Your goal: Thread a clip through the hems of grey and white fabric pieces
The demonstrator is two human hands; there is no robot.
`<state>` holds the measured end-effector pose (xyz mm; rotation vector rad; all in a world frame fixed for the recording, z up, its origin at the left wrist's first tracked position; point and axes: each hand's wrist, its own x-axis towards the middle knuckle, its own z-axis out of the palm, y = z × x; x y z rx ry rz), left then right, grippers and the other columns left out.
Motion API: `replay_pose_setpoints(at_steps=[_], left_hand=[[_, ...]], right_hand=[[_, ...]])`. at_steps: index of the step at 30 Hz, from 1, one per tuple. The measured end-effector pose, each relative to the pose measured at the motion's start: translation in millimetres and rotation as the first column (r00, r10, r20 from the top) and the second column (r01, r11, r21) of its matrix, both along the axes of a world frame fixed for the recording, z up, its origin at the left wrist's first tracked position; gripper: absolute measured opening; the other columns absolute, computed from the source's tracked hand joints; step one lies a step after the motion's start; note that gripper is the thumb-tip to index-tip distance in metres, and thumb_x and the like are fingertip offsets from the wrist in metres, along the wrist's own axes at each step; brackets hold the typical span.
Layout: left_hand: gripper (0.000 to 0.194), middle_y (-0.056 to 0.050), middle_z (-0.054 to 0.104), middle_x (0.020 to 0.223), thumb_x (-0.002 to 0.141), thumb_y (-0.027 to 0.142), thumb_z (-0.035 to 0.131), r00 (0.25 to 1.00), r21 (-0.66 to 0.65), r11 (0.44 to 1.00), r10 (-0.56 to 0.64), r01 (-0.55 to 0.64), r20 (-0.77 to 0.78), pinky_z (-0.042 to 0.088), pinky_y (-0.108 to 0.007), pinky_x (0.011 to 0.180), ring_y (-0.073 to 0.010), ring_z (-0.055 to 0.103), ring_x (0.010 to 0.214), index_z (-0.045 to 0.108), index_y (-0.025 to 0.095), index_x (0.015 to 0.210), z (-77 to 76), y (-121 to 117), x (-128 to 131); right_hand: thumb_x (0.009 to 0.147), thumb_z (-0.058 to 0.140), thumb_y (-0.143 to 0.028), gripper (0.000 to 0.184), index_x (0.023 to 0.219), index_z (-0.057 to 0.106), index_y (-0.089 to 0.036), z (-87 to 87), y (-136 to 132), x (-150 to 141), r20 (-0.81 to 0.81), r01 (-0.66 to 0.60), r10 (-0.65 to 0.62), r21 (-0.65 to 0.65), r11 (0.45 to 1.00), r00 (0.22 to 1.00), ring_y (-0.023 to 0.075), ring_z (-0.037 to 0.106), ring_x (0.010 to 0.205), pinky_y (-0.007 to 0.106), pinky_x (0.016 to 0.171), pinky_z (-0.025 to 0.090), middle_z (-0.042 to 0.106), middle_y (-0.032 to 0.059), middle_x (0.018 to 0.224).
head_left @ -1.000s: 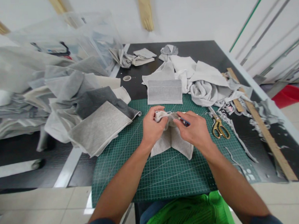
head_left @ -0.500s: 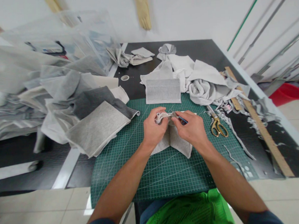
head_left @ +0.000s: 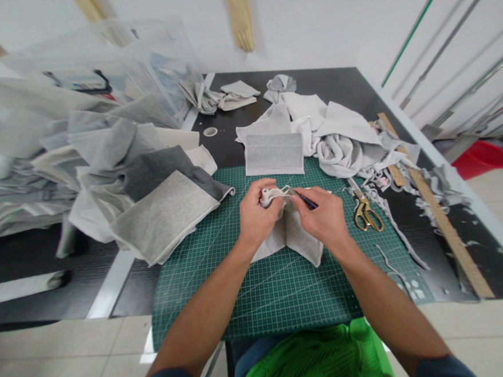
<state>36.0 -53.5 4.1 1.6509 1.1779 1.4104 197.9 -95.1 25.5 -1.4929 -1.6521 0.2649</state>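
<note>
A folded piece of light grey fabric (head_left: 302,239) hangs between my hands, its lower flaps spread over the green cutting mat (head_left: 285,301). My left hand (head_left: 257,214) is closed on the fabric's upper edge, where it bunches into whitish folds. In my right hand (head_left: 322,212) is a small tool with a dark blue handle (head_left: 307,200); its tip meets the fabric edge, and its exact kind is hidden by the fingers. Loose white thread shows at that edge. Just beyond my hands lies a flat grey fabric panel (head_left: 273,152).
Gold-handled scissors (head_left: 367,215) lie right of my hands, beside fabric scraps and a long wooden ruler (head_left: 447,221). A big fabric pile (head_left: 163,217) covers the left side before a clear plastic bin (head_left: 139,64). Crumpled light cloth (head_left: 343,142) and a tape roll (head_left: 210,132) lie farther back.
My hands stay at the fabric edge throughout. The small tool has turned slightly in my right hand, showing more of its handle. The view has shifted a little.
</note>
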Motion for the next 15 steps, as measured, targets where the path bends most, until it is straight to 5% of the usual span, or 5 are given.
replay_pose_setpoints(at_steps=[15], left_hand=[[0.034,-0.003,0.074,0.094,0.083,0.02,0.069,0.985,-0.073,0.994,-0.071,0.083,0.155,0.058,-0.034,0.082,-0.0174,0.071,0.085,0.059,0.021,0.116,2.9,3.2,0.0]], right_hand=[[0.09,0.066,-0.038,0.025,0.103,0.079,-0.021,4.7,-0.8,1.8,0.008,0.019,-0.019,-0.032,0.999,1.0,0.0235,0.068,0.077,0.036,0.072,0.051,0.075,0.008,0.089]])
